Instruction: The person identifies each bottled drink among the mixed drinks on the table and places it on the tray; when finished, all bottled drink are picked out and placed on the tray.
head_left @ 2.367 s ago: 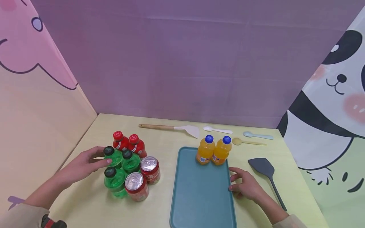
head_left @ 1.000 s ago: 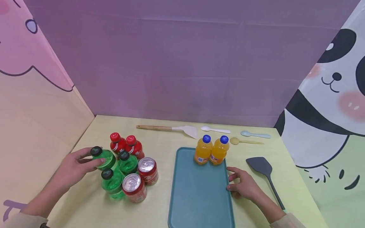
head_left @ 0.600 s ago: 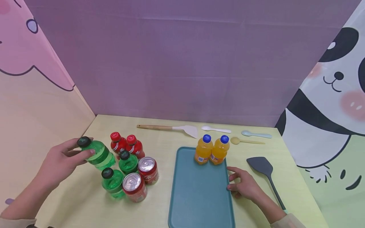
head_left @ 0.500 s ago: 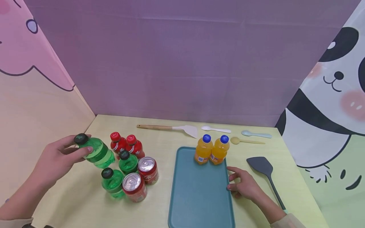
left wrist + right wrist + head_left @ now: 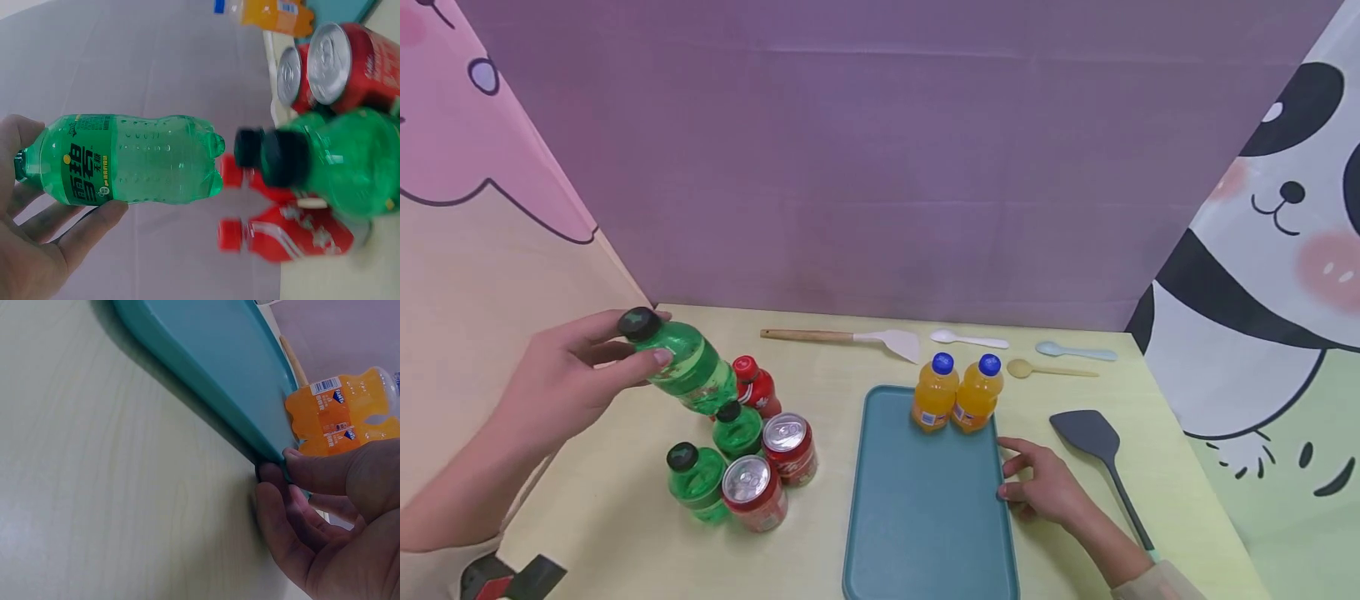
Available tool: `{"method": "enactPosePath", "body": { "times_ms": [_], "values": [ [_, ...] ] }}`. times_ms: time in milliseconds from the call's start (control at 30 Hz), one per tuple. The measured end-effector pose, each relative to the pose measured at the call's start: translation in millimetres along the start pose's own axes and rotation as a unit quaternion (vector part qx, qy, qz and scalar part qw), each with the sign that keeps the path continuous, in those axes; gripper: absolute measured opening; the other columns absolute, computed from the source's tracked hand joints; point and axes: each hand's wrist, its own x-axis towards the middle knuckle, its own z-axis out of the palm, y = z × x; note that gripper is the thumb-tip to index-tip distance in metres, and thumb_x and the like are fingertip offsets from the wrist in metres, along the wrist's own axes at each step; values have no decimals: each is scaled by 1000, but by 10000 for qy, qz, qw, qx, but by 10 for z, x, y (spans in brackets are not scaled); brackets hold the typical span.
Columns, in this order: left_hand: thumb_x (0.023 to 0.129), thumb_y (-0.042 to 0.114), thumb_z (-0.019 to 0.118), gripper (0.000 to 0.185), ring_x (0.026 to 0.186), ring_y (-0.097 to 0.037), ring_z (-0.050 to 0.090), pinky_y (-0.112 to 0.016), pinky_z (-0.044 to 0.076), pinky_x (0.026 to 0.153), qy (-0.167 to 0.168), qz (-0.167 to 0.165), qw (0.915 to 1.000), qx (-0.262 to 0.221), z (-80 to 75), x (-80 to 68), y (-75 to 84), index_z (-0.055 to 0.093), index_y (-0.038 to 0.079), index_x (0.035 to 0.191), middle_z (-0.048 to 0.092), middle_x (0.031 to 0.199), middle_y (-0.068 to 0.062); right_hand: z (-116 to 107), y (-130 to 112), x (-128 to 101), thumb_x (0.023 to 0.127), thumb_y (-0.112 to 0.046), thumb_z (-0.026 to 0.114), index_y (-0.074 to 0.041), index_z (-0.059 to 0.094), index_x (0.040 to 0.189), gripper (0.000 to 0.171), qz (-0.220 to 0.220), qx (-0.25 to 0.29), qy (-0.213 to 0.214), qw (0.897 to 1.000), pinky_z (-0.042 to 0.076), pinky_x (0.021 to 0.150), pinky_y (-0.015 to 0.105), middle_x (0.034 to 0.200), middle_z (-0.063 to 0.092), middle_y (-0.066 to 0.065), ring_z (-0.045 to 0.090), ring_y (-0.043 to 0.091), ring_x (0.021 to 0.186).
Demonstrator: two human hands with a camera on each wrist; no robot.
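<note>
My left hand [image 5: 613, 360] grips a green soda bottle [image 5: 691, 372] near its black cap and holds it tilted in the air above the drinks cluster. In the left wrist view the green bottle [image 5: 134, 159] lies sideways in my fingers [image 5: 75, 234]. My right hand [image 5: 1037, 487] pinches the right edge of the teal tray [image 5: 925, 508]; the right wrist view shows the thumb [image 5: 315, 472] on the tray's rim [image 5: 212, 362] and the fingers curled against its side. Two orange bottles [image 5: 958, 393] stand at the tray's far end.
On the table stand two green bottles [image 5: 736, 427], two red cans [image 5: 771, 471] and a red bottle [image 5: 756, 387] partly hidden by the held one. A wooden-handled spatula [image 5: 850, 337], three spoons [image 5: 1045, 354] and a dark spatula [image 5: 1101, 458] lie at the back and right.
My left hand has lifted the green bottle out of the cluster, first leftward, then up and to the right, tilting it. The right hand has stayed on the tray's edge.
</note>
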Motion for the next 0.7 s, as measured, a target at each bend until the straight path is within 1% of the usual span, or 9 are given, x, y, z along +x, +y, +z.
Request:
{"method": "enactPosePath", "body": {
  "times_ms": [67,133,233,300,433,533,600,700],
  "values": [
    [93,26,78,41,93,7,68,-21,54,69,-139,170,9997,70,89,76,89,69,19,133,70,111,21,2,-3,-2,79,8,80,-4,51,148,76,36,-16,44,10000,59,53,40,98,64,12,67,24,66],
    [93,29,78,39,98,-3,70,-26,55,69,-272,275,9992,132,209,159,184,70,21,131,70,114,15,-2,-7,-3,79,8,80,-4,52,148,76,58,-32,98,9999,59,53,39,98,64,11,67,23,67],
    [94,30,76,36,104,-22,72,-32,59,71,-503,475,9976,-74,403,276,307,71,20,128,71,118,2,-1,-9,1,79,8,80,-5,52,147,75,59,-39,123,9999,59,52,39,98,64,11,67,24,67],
    [94,31,76,34,104,-30,72,-33,60,73,-668,563,9958,-279,537,353,370,72,20,127,70,119,-3,5,-7,5,79,8,81,-5,53,147,75,48,-45,133,9999,58,52,39,98,64,11,66,24,66],
    [94,28,77,34,99,-28,75,-34,62,76,-1064,640,9890,-806,815,513,456,71,17,126,70,119,-6,17,2,13,78,8,81,-6,53,147,75,39,-65,134,9999,58,52,39,97,64,10,66,23,65],
    [93,23,78,36,98,-28,76,-37,64,78,-1335,532,9826,-1173,1039,614,497,70,14,126,70,118,-10,21,-2,12,78,8,81,-6,53,147,75,40,-88,136,9999,59,52,40,98,64,10,66,23,66],
    [92,20,79,39,99,-30,75,-39,64,79,-1468,436,9796,-1297,1191,660,519,69,12,128,70,120,-13,21,-9,10,79,8,81,-6,53,147,75,34,-100,139,9998,59,52,40,98,64,10,66,23,66],
    [91,19,79,41,103,-32,74,-41,64,81,-1579,243,9794,-1232,1415,700,550,67,12,130,70,121,-14,23,-17,2,79,7,82,-6,53,147,75,29,-126,149,9998,59,52,39,98,63,10,66,23,66]
  ]
}}
